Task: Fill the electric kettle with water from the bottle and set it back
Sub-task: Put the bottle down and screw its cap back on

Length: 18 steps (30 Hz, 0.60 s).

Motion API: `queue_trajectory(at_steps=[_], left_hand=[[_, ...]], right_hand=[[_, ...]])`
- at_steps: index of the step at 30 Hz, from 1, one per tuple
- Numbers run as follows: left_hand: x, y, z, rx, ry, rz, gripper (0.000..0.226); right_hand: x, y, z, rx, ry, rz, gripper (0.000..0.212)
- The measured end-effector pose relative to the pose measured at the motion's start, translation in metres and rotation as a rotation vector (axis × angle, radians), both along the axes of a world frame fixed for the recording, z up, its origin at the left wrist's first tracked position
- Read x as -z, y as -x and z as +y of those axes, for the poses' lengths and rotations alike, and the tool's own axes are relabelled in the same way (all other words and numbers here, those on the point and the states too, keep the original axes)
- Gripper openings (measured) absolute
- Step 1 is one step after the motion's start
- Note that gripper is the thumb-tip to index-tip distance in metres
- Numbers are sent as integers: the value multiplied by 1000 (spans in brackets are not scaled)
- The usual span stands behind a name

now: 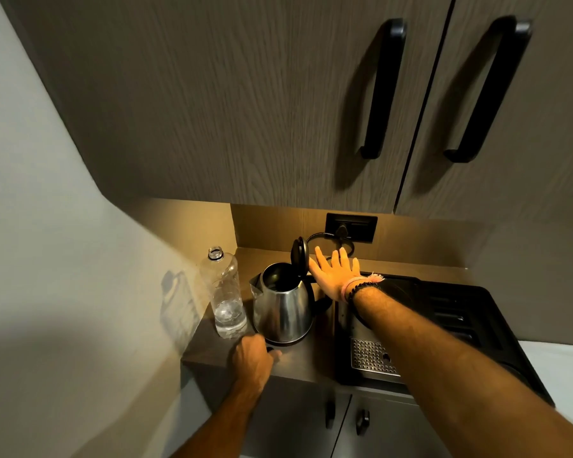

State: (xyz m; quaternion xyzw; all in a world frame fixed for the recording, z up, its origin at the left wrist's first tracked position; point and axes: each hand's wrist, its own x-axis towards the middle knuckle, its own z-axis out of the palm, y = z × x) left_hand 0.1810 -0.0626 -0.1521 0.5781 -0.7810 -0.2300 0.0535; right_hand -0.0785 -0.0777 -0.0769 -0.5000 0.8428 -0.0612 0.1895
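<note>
A steel electric kettle (283, 307) stands on its dark base on the counter. Its black lid (299, 255) is tipped up and open. To its left stands a clear plastic bottle (224, 292), uncapped, with a little water at the bottom. My left hand (252, 361) rests on the counter just in front of the kettle, its fingers curled on a small dark cap (272, 350). My right hand (336, 276) hovers flat with fingers spread just right of the raised lid, holding nothing.
A black coffee machine (444, 325) with a perforated drip tray (372, 357) fills the counter to the right. The kettle's cord loops to a wall socket (351, 226) behind. Wooden cupboards with black handles hang overhead. A wall closes the left side.
</note>
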Motion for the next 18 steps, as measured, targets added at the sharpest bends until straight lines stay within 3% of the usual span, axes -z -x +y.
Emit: queue_trajectory(at_steps=[9, 14, 18], left_hand=[[-8, -6, 5, 3, 162, 14, 22], [-75, -24, -10, 57, 520, 337, 25], [-150, -32, -32, -37, 795, 558, 29]], right_hand=[[-13, -6, 6, -6, 0, -5, 112], [-20, -12, 11, -75, -17, 31, 111], [-24, -13, 14, -73, -13, 35, 111]])
